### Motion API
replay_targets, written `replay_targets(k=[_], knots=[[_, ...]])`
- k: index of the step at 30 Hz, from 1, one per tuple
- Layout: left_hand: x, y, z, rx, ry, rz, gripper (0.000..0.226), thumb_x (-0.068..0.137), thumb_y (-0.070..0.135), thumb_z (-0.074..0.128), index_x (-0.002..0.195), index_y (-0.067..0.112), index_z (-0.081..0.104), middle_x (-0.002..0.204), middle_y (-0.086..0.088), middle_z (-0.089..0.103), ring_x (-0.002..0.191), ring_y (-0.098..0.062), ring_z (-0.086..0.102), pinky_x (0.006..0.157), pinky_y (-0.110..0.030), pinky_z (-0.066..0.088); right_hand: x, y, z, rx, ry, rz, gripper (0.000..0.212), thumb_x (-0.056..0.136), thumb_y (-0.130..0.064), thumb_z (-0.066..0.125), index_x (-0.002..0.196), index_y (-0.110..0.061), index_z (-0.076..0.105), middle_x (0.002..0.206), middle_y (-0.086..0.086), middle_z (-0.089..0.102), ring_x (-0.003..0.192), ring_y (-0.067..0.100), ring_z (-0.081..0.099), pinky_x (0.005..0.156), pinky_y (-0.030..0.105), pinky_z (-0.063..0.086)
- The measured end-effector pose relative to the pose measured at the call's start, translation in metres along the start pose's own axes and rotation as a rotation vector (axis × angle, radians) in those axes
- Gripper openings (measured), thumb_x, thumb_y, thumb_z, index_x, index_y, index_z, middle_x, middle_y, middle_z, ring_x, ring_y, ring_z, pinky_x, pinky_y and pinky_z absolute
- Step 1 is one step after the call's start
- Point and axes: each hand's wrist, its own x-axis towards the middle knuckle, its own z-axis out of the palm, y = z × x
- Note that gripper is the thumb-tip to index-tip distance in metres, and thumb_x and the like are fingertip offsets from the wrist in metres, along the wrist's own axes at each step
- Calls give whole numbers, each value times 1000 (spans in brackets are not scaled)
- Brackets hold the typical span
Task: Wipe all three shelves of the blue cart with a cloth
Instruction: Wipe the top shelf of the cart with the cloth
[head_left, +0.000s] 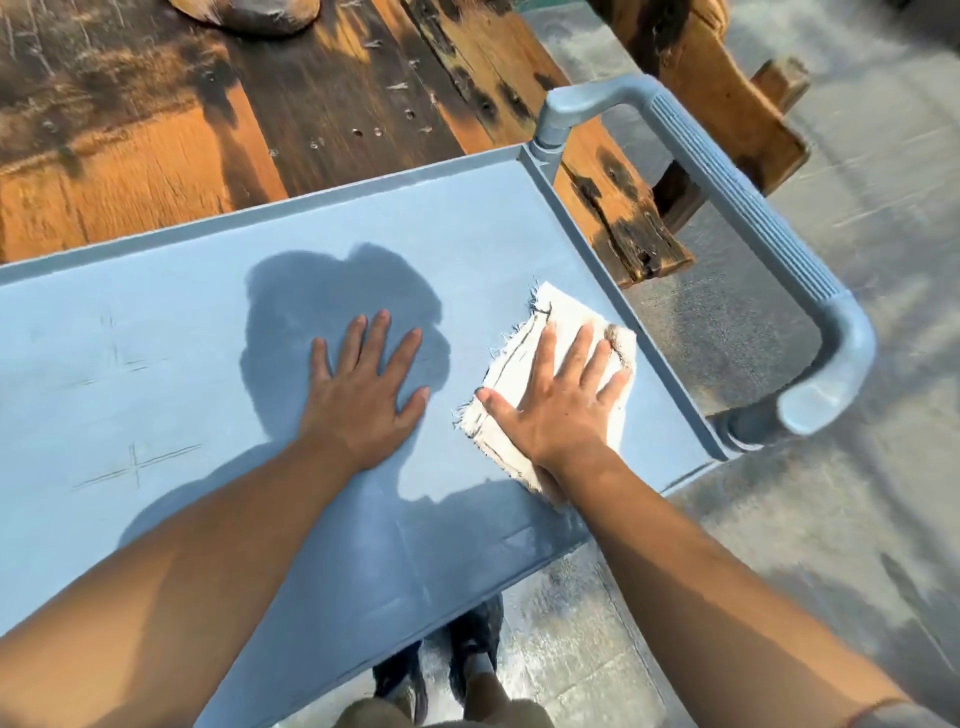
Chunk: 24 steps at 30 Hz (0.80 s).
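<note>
Right hand (558, 402) flat, fingers spread, palm pressing white cloth (550, 322) on blue cart's top shelf (182, 322) near handle (748, 208). Left hand (363, 389) flat, splayed, on bare shelf, holding nothing.

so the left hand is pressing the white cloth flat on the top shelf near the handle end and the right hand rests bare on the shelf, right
Not quite: the hands are swapped. In the head view the right hand presses the white cloth flat on the top shelf near the handle end, and the left hand rests bare on the shelf.
</note>
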Motion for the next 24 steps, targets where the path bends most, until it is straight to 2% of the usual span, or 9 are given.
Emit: replay_targets(k=[3,8,13,17,20,24], knots=[[0,0,-3,-6,-32,8,69,92,64,14,155,38,2,167,-1,-5,152,-26,-5,117,-63,3,-36,15,10,-29,-60,5,114,75,-94,4,151,-18,-34,155,25,-40,145,46,-31,116,68,-11],[-1,2,-7,-30,-29,-8,68,93,64,21,155,38,8,167,0,-2,152,-25,-2,117,-64,5,-87,40,21,-85,-156,38,114,77,-92,4,144,-12,-42,150,27,-44,145,44,-32,120,62,-10],[-2,7,-11,3,-72,-63,67,94,67,13,154,41,1,167,1,-6,152,-24,-4,114,-69,6,-116,64,25,-127,-171,76,107,88,-81,9,148,-3,-32,155,30,-32,149,44,-23,123,57,-6],[-18,31,-16,-7,-152,-234,67,97,60,8,156,31,-3,166,-5,-8,152,-34,-4,110,-75,4,-129,65,22,-98,-180,96,93,97,-66,12,150,1,-25,158,33,-24,151,46,-14,123,58,-3],[-57,52,-9,-80,-138,-303,65,100,53,10,157,25,-2,166,-3,-9,152,-32,-6,112,-73,6,-135,64,22,-108,-178,87,87,100,-58,11,149,5,-22,158,36,-18,151,49,-9,123,61,1],[-117,51,1,-116,-105,-303,62,100,53,12,157,31,3,167,0,-5,152,-27,-5,115,-68,6,-144,74,28,-104,-149,60,86,100,-57,9,150,6,-21,158,38,-14,150,51,-7,123,60,-2]])
